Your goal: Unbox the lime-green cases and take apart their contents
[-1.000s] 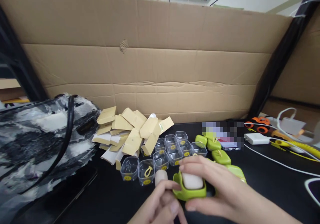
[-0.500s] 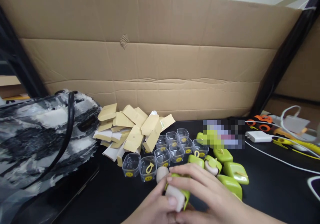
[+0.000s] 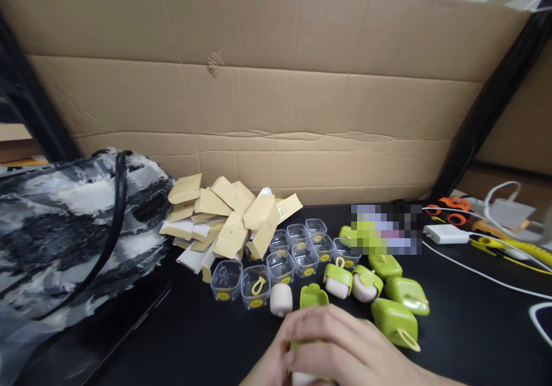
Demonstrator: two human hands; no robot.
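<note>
At the bottom centre my right hand (image 3: 340,343) curls over a small green-and-white case (image 3: 303,378). My left hand (image 3: 269,356) closes round it from the left, its fingers mostly hidden behind the right hand. Only slivers of the green cover and the pale body show between the fingers. Just beyond them lies an open green cover (image 3: 313,297). Left of that cover stands a bare pale block (image 3: 281,300). Further right sit two pale blocks with green covers, one with its yellow loop upright (image 3: 338,279) and one tilted (image 3: 367,284).
Several clear plastic cups (image 3: 256,287) with yellow stickers stand in rows. Behind them is a heap of beige cartons (image 3: 233,233). Several green cases (image 3: 395,320) lie to the right, near a white charger (image 3: 446,234). A black-and-white furry bag (image 3: 77,225) fills the left.
My hands have drawn lower and toward me with the case, now mostly covered by the fingers. The open green cover and the pale block are in plain sight. The view has tilted slightly.
</note>
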